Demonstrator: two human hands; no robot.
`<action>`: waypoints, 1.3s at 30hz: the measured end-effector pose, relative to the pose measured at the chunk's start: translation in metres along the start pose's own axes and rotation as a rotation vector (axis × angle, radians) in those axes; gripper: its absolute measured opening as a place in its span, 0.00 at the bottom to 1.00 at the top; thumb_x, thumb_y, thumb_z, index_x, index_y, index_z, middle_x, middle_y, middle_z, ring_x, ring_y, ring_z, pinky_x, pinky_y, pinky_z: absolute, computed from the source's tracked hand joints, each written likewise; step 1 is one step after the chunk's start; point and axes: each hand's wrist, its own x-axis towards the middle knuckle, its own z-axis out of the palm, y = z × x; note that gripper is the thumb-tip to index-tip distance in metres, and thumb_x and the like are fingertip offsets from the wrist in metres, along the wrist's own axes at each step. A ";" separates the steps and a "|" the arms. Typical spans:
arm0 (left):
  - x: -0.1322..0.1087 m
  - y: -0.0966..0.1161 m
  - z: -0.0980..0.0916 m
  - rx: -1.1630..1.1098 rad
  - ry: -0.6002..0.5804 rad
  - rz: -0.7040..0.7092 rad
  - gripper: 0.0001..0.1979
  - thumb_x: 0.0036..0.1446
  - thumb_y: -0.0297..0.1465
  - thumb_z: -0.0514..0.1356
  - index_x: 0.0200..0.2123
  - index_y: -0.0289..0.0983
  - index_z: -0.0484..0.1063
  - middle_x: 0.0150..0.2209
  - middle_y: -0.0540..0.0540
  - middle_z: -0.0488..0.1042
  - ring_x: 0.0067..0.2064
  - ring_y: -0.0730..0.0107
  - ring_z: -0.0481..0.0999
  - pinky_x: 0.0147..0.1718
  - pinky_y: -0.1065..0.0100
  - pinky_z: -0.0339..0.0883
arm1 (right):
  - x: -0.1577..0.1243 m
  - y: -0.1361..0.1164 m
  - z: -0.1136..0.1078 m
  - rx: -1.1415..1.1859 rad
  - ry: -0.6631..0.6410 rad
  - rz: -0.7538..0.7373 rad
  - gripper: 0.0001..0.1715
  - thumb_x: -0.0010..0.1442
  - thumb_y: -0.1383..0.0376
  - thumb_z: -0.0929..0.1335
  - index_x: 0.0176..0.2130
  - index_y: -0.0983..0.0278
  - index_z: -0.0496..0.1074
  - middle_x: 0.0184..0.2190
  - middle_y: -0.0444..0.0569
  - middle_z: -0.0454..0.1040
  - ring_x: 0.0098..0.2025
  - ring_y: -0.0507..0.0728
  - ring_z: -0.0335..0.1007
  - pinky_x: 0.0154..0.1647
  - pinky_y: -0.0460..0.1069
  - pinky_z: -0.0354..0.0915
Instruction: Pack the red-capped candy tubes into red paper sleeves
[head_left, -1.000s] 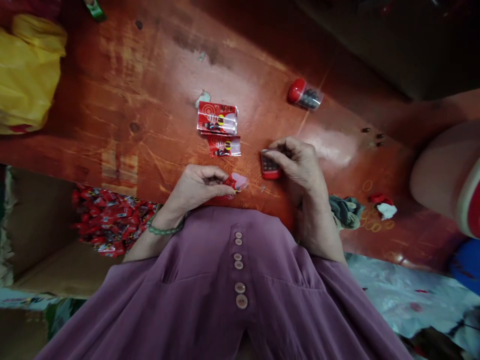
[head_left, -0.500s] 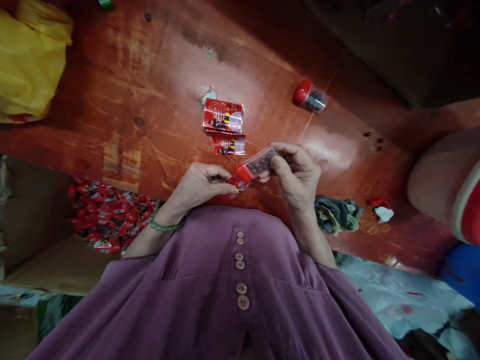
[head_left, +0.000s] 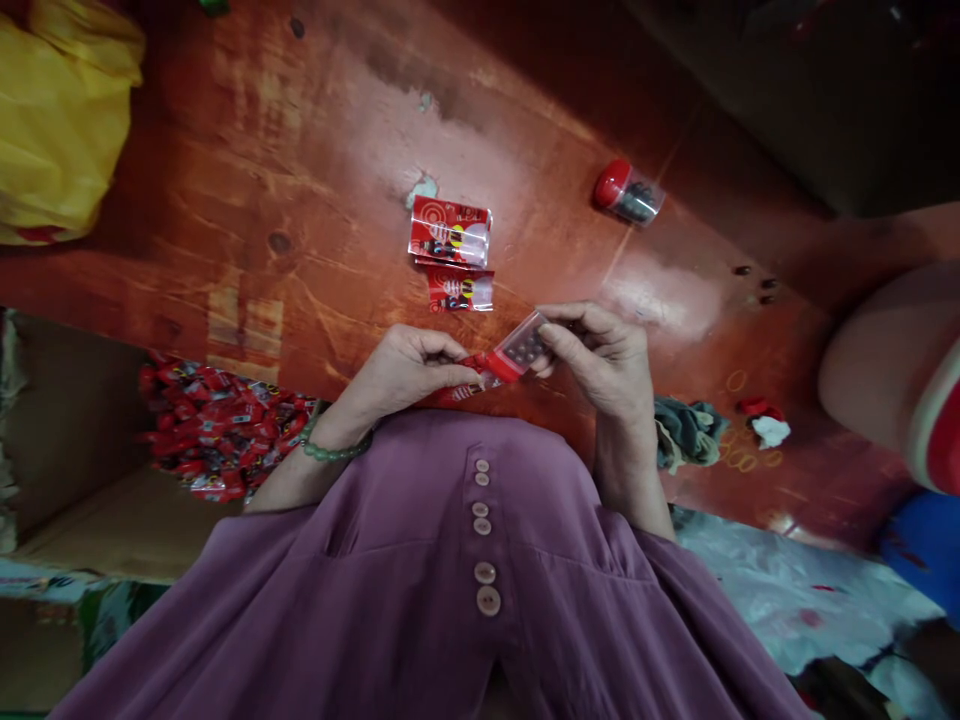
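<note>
My left hand [head_left: 421,368] pinches a small red printed packet [head_left: 466,390] near the table's front edge. Beside it, my right hand [head_left: 596,350] grips a clear plastic container [head_left: 525,345] with a red end, and dark round balls show inside. The container tilts down to the left, its red end against the packet; I cannot tell whether it reaches into the packet. Just beyond my hands lie a flat stack of red printed packets [head_left: 450,232] and a further red packet [head_left: 460,290].
A red-capped clear container [head_left: 628,193] lies at the back right, with small dark balls [head_left: 766,285] farther right. A crumpled cloth [head_left: 690,432] and yellow rings [head_left: 739,458] are right of my arm. An open carton [head_left: 90,520] of red packets [head_left: 225,425] stands left; a yellow bag [head_left: 64,130] sits behind.
My right hand has shifted slightly right and down, and the container is tilted more steeply. The printed side of the packet in my left hand shows more. My left hand has barely moved.
</note>
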 end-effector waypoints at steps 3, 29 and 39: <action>0.001 0.000 -0.001 0.009 -0.029 -0.021 0.11 0.43 0.37 0.71 0.27 0.35 0.81 0.23 0.49 0.78 0.23 0.76 0.72 0.23 0.74 0.63 | 0.002 0.000 -0.002 0.016 -0.025 0.029 0.12 0.58 0.59 0.74 0.40 0.63 0.78 0.22 0.39 0.76 0.21 0.47 0.72 0.22 0.42 0.72; 0.000 0.017 0.008 -0.094 -0.153 -0.076 0.16 0.53 0.43 0.65 0.27 0.34 0.76 0.19 0.52 0.69 0.20 0.78 0.63 0.20 0.73 0.56 | 0.016 0.006 0.013 0.021 -0.230 0.032 0.16 0.62 0.52 0.70 0.45 0.60 0.70 0.30 0.39 0.74 0.24 0.45 0.71 0.25 0.40 0.70; 0.002 0.019 0.009 0.014 -0.266 -0.116 0.16 0.52 0.43 0.66 0.30 0.33 0.76 0.20 0.52 0.68 0.21 0.79 0.61 0.20 0.74 0.52 | 0.008 0.013 -0.002 0.067 -0.237 0.049 0.18 0.59 0.54 0.72 0.42 0.62 0.67 0.30 0.40 0.76 0.25 0.46 0.73 0.27 0.41 0.71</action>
